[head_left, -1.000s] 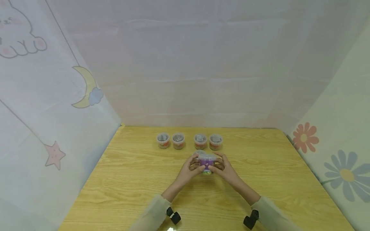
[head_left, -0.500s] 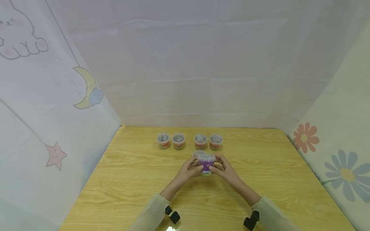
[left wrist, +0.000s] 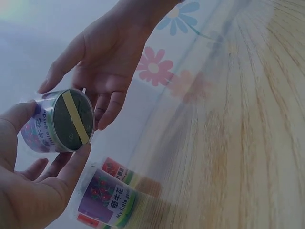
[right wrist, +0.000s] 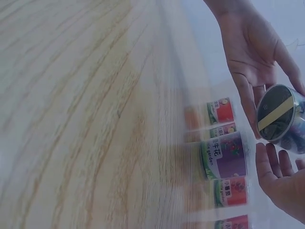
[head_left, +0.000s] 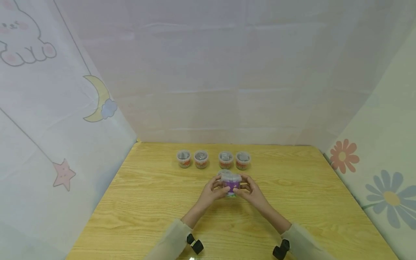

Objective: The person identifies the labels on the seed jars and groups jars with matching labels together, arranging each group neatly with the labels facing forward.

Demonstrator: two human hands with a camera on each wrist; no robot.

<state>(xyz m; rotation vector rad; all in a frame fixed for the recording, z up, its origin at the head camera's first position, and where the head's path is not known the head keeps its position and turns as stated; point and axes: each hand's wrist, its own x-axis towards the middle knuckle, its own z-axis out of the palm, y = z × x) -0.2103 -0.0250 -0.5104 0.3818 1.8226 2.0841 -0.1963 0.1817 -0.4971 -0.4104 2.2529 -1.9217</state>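
Both hands hold a small clear plastic tub [head_left: 231,184] with a purple label and a clear lid, raised above the wooden table. My left hand [head_left: 210,192] grips its left side, thumb in front and fingers behind. From the other side my right hand [head_left: 252,193] does the same. Its underside looks dark, with a pale yellow strip across it, in the left wrist view. A second purple-labelled tub [left wrist: 106,196], printed "My little garden", stands on the table just behind; in the head view the held tub partly hides it.
Several red-labelled tubs stand in a row near the table's back edge, two at left, such as this tub [head_left: 201,160], and two at right, such as this other tub [head_left: 242,161]. Printed cloth walls [head_left: 208,90] enclose the wooden table [head_left: 146,202] at the back and sides.
The held tub and both hands have shifted very slightly left. My right index finger, lifted at the lid's rim earlier, has come down beside the tub. The standing tubs have not moved.
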